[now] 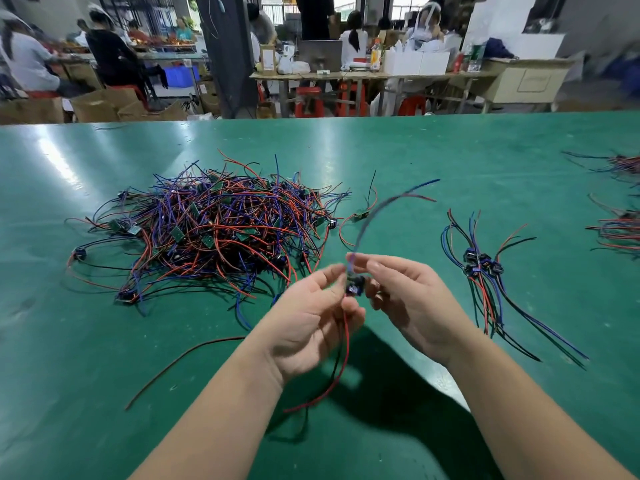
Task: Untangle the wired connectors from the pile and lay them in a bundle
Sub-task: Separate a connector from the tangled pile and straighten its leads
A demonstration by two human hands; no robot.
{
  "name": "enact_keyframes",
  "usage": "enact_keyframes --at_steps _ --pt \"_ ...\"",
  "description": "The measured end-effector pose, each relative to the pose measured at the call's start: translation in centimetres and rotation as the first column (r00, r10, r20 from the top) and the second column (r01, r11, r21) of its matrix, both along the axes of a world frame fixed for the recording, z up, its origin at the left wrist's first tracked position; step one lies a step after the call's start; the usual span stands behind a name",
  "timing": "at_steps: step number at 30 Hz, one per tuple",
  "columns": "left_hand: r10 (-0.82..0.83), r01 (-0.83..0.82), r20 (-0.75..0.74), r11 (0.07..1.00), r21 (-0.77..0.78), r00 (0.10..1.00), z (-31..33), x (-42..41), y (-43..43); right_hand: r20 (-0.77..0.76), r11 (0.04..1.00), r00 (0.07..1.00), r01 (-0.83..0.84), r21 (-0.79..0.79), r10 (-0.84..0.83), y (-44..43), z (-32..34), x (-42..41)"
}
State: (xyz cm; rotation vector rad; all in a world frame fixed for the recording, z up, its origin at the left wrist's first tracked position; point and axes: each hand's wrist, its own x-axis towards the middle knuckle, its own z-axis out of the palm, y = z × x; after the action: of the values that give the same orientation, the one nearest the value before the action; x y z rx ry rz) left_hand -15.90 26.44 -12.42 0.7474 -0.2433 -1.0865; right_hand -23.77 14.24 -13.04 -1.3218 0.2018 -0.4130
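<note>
Left hand (pixel 311 317) and right hand (pixel 412 306) fingers (pixel 375 264) pinching one blurred wired connector (pixel 355 285), tangled pile (pixel 214 233) behind, bundle (pixel 485 268) right

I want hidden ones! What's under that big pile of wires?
Only the green table top shows around the tangled pile of red, blue and black wires. Small green circuit boards peek out between strands; anything deeper is covered.
</note>
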Motion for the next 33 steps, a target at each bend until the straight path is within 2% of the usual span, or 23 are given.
enact_keyframes --at_steps 3,6,10,14,17,23,28,33 --pt "-0.098 0.091 0.072 0.992 0.086 0.993 -0.6 -0.8 -0.1 -0.002 1.0 1.0 -0.026 -0.006 0.026 -0.2 0.3 -0.2" --pt "-0.13 0.102 0.168 0.981 0.165 0.977 -0.7 -0.8 -0.2 -0.005 0.999 1.0 -0.012 0.044 0.012 -0.6 0.3 -0.3" --pt "0.007 -0.062 0.227 0.969 0.238 0.974 -0.9 -0.4 -0.5 -0.08 0.99 0.99 0.119 0.077 -0.113 -1.1 0.1 0.0" --pt "0.048 -0.208 0.496 0.939 0.274 0.867 -1.7 -0.8 -0.5 -0.155 0.985 0.973 0.173 0.01 -0.169 -0.9 -0.4 0.2" --pt "0.09 -0.302 0.583 0.912 0.277 0.807 -2.2 -0.9 -0.6 -0.198 0.987 0.969 0.157 0.034 -0.147 -0.7 -0.4 0.2" --pt "0.064 -0.302 0.615 0.908 0.291 0.786 -1.9 -0.8 -0.5 -0.241 0.986 0.963 0.145 0.084 -0.121 -1.0 -0.1 0.1" --pt "0.06 -0.246 0.55 0.93 0.271 0.833 -1.6 -0.9 -0.4 -0.255 0.987 0.965 0.1 0.123 -0.066 -1.4 0.1 -0.1" --pt "-0.011 -0.174 0.548 0.942 0.286 0.836 -1.5 -0.9 -0.3 -0.259 0.988 0.965 0.075 0.136 -0.037 -1.5 0.0 -0.3"
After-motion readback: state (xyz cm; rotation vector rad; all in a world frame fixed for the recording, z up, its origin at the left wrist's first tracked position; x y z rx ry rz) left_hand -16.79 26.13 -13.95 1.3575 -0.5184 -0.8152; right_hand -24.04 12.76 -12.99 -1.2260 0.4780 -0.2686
